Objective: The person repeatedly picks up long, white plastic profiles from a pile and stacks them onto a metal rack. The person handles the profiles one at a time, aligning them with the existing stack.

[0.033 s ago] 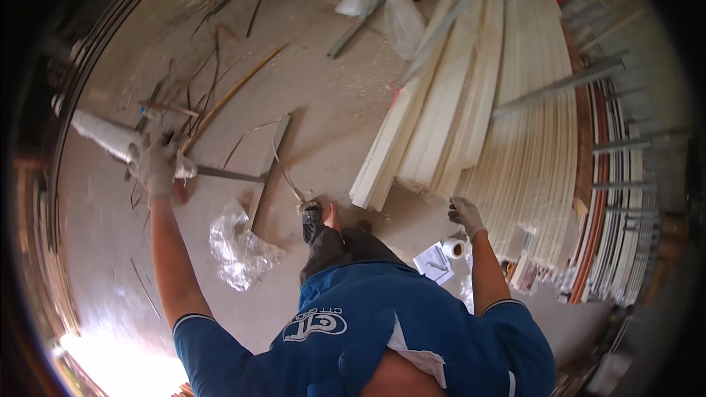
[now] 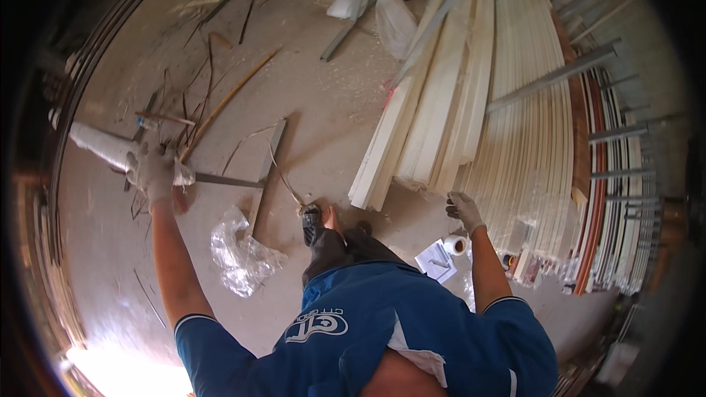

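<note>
My left hand (image 2: 152,171), in a pale glove, lies over a long white plastic-wrapped roll (image 2: 103,145). Its fingers curl round the roll near one end, where crumpled clear wrap sticks out past the palm. On the other side, my gloved right hand (image 2: 465,212) hangs just off the near ends of the long cream-white strips (image 2: 441,117). Its fingers are loosely bent and apart, with nothing seen in them. Below that hand, a small roll of tape or film (image 2: 457,245) stands beside a white sheet (image 2: 435,262) with a thin object on it.
Crumpled clear plastic (image 2: 243,254) lies on the floor between my left arm and my feet. Metal stand legs (image 2: 268,169) and a wooden pole (image 2: 235,95) lie ahead. Metal rack arms (image 2: 555,77) cross the strips at right. A white bag (image 2: 393,18) sits at the far side.
The view has shifted slightly. My right hand's fingers look a little more stretched out. My left hand stays on the wrapped roll.
</note>
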Tool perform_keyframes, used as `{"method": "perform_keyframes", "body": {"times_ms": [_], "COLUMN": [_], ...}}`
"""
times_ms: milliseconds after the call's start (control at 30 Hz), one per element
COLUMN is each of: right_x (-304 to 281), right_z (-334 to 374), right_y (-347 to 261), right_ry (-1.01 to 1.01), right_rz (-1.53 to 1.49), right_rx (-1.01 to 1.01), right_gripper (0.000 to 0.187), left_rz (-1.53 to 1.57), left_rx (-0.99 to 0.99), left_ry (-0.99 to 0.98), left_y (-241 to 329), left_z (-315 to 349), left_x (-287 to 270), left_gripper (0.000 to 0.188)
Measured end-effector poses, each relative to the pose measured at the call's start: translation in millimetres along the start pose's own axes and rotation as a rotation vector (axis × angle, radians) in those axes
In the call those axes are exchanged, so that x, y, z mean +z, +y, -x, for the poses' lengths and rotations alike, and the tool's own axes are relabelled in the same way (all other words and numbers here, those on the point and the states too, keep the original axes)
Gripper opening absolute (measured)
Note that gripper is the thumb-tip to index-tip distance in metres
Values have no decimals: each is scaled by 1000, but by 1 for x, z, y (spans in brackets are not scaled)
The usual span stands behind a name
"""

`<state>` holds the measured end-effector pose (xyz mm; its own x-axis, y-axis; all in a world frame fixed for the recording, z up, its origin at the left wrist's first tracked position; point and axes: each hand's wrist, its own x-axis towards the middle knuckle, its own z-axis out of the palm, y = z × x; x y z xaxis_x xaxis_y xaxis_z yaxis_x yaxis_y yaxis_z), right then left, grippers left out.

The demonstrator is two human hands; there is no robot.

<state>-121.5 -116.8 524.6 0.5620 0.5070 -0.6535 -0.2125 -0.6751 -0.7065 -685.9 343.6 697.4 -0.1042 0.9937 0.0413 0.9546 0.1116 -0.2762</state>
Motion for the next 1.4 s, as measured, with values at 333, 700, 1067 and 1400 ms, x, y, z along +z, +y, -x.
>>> {"method": "perform_keyframes", "body": {"times_ms": [333, 700, 1067, 1400], "right_x": [8, 1, 35, 59], "right_z": [101, 154, 134, 168], "right_y": [135, 216, 180, 248], "right_ry": [-8, 221, 232, 263], "right_rz": [23, -320, -404, -392], "right_rx": [355, 451, 312, 409], "right_gripper": [32, 36, 42, 48], "left_rz": [22, 53, 24, -3], "left_rx": [-36, 10, 18, 140], "left_ry": [71, 178, 169, 90], "left_y": [4, 0, 1, -11], "left_z": [-3, -4, -5, -44], "left_x": [5, 13, 12, 39], "left_gripper": [47, 44, 43, 42]}}
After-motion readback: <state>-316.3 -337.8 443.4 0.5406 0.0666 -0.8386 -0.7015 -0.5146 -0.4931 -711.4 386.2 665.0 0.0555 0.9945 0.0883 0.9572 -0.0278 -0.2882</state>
